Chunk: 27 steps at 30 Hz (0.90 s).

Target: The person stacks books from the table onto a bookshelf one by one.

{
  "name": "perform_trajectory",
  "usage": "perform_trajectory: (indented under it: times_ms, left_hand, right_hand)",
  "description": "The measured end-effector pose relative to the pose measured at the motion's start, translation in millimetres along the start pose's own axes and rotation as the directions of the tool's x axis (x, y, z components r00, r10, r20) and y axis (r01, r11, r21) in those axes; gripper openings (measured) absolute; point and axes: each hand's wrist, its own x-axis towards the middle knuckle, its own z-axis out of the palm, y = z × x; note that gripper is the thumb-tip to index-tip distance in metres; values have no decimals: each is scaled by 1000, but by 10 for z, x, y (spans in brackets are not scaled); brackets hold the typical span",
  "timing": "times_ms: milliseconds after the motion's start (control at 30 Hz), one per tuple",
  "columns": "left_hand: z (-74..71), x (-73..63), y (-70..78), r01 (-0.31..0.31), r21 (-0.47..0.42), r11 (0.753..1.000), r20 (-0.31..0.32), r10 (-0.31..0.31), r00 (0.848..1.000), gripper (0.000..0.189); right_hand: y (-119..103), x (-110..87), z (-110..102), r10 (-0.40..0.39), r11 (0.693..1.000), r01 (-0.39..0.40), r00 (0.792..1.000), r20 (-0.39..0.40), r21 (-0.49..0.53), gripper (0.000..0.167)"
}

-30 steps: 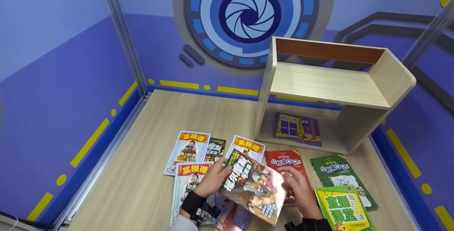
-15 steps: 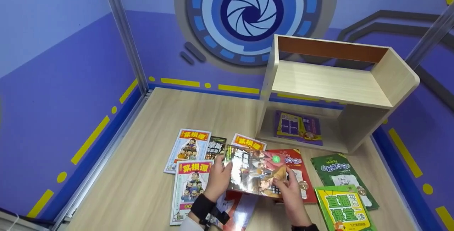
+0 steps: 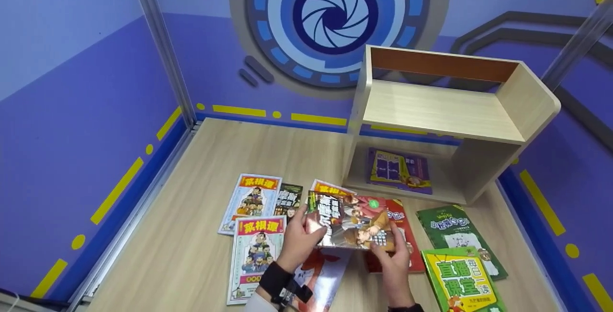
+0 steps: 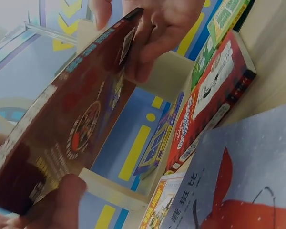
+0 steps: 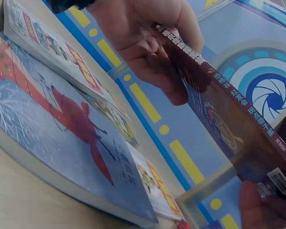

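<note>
Both hands hold a paperback book with an illustrated cover, raised over other books. My left hand grips its left end, thumb on the front cover. At the lower right corner, my right hand pinches it, thumb in front and fingers behind. Its dark brown back cover shows in the left wrist view, and its lettered spine in the right wrist view. Beneath lies a grey-blue picture book with a red deer, partly hidden. A red book is partly covered behind the right hand.
A wooden shelf unit stands at the back right, purple books lying on its lower level. White comics and a black book lie left. Right are a dark green book and a yellow-green book, overlapping.
The held book has turned from a slant to nearly level and risen slightly. My right hand has shifted from its upper right side to its lower right corner.
</note>
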Motion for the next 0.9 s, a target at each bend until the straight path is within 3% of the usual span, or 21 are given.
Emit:
perform_trajectory:
  times_ms: [133, 267, 367, 500, 600, 700, 800, 900]
  left_hand:
    - [-38, -9, 10, -46, 134, 990, 88, 34, 996, 103]
    - [-40, -32, 24, -94, 259, 961, 153, 56, 987, 119]
    - [-5, -41, 48, -131, 273, 953, 172, 86, 981, 123]
    - [43, -24, 104, -172, 222, 960, 191, 131, 973, 123]
    - [48, 21, 167, -212, 207, 955, 251, 158, 955, 126]
    - [64, 104, 265, -261, 209, 943, 337, 181, 924, 129]
    - [97, 190, 410, -284, 217, 934, 410, 177, 895, 128]
    - [184, 276, 570, -287, 246, 926, 448, 154, 881, 127]
  right_hand:
    - [-17, 30, -121, -8, 985, 23, 996, 84, -172, 106]
    - [-36, 32, -208, 7, 959, 30, 992, 128, -281, 113]
    - [-59, 26, -234, 2, 949, 36, 992, 123, -314, 112]
    - [-103, 16, -259, -23, 950, 54, 994, 102, -308, 108]
    - [-155, 2, -304, -56, 961, 80, 994, 98, -264, 105]
    - [-255, -12, -397, -92, 969, 110, 992, 90, -222, 104]
    - [-389, -6, -507, -119, 976, 134, 989, 92, -173, 104]
    - [-550, 29, -637, -136, 970, 150, 987, 85, -191, 107]
